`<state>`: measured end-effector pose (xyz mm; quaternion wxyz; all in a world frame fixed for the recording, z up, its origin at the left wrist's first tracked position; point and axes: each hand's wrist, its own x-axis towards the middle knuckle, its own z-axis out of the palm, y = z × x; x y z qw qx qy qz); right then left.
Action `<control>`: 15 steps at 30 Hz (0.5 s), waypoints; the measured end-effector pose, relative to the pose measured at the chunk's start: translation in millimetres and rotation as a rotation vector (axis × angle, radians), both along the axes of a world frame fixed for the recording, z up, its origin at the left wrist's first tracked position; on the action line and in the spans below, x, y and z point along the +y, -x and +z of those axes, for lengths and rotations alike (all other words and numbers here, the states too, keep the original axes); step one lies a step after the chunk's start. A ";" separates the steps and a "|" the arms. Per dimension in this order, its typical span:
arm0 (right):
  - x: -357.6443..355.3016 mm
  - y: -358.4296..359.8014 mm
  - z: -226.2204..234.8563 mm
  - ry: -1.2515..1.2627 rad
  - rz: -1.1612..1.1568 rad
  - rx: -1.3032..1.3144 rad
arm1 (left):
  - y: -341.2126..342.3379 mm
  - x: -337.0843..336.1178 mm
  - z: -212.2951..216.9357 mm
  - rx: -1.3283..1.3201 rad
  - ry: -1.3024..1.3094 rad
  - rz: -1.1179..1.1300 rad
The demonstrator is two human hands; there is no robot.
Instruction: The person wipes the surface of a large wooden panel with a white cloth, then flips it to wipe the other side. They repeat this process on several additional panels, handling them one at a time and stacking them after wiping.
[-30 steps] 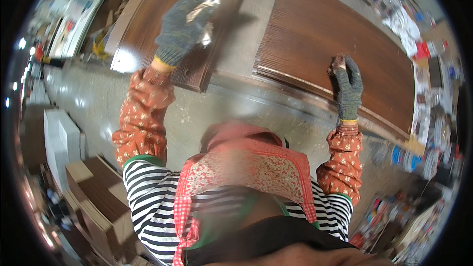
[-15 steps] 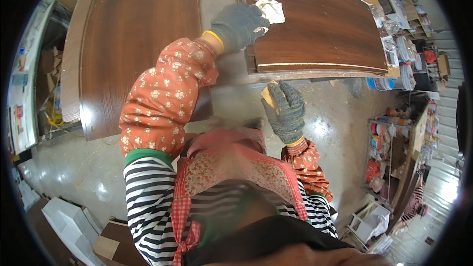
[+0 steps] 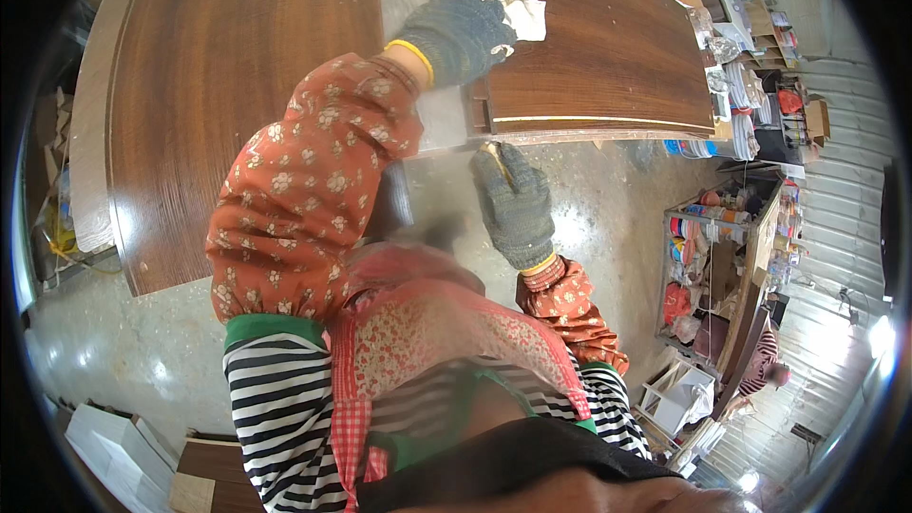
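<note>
My left hand (image 3: pixel 458 38), in a dark grey knit glove with a yellow cuff, grips a crumpled white cloth (image 3: pixel 526 15). The cloth lies on the near-left part of a dark brown wood-grain board (image 3: pixel 608 57), which tops a stack on the right. Lower down, my right hand (image 3: pixel 515 204) is in a matching glove, held just off the stack's near edge. Its fingers are curled round a small tan block (image 3: pixel 491 148); only a sliver shows between them, and I cannot make out what it is made of.
Another large brown board (image 3: pixel 237 85) lies to the left, a gap between it and the right stack. Shelving (image 3: pixel 708 256) full of rolls and bags stands at the right, near a white frame (image 3: pixel 676 389). White boxes (image 3: pixel 119 446) sit at the lower left. Far right, a person in stripes (image 3: pixel 763 361) is visible.
My right hand has moved left and turned, so the tan block is now mostly hidden. The left hand stays on the cloth at nearly the same spot. The view has shifted slightly.
</note>
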<state>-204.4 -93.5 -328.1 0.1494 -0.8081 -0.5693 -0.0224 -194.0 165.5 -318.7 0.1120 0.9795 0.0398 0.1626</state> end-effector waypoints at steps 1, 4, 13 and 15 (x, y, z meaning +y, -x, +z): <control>-0.3 -0.7 0.9 -0.033 0.001 0.024 | -0.4 0.5 1.5 0.056 -0.012 0.015; -0.2 -2.3 2.3 -0.158 -0.019 -0.045 | 2.0 -3.3 5.3 0.050 -0.035 0.022; -7.3 -6.2 -6.3 -0.149 0.006 -0.015 | 3.8 -4.5 9.8 0.115 0.009 0.037; -9.0 -9.0 -7.6 -0.201 0.016 -0.022 | 3.5 -5.0 9.4 0.100 0.013 0.035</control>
